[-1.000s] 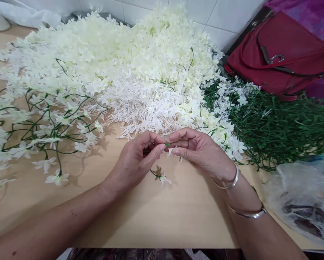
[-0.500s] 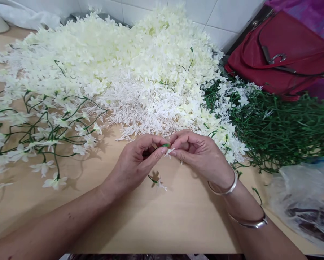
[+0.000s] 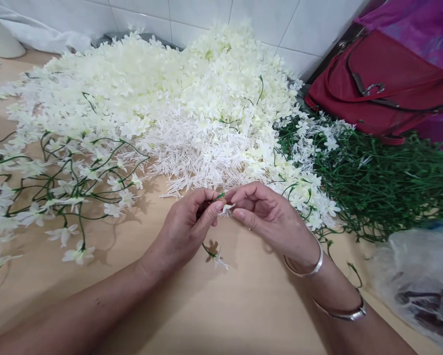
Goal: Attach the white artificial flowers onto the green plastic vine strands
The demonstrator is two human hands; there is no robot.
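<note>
My left hand (image 3: pixel 192 217) pinches the green stem of an artificial flower between thumb and forefinger. The flower's white petals (image 3: pixel 227 209) stick out to the right of the thumb tip. Beside them is my right hand (image 3: pixel 268 212), its thumb and forefinger parted around the petals; whether a fingertip touches them I cannot tell. Below the left hand hangs another small white flower (image 3: pixel 217 259) on a green stem, its upper end hidden by the hand. Just beyond both hands lies a pile of thin white stamen-like pieces (image 3: pixel 192 153).
A large heap of cream petals (image 3: pixel 151 74) fills the back of the table. Stemmed white flowers (image 3: pixel 69 197) spread at left. Green stems (image 3: pixel 384 182) pile at right, before a red handbag (image 3: pixel 384 84). A clear plastic bag (image 3: pixel 414 276) lies at right front.
My right thumb and forefinger have parted and drawn slightly away from the petals. The left hand still pinches the stem. The whole view has shifted slightly.
</note>
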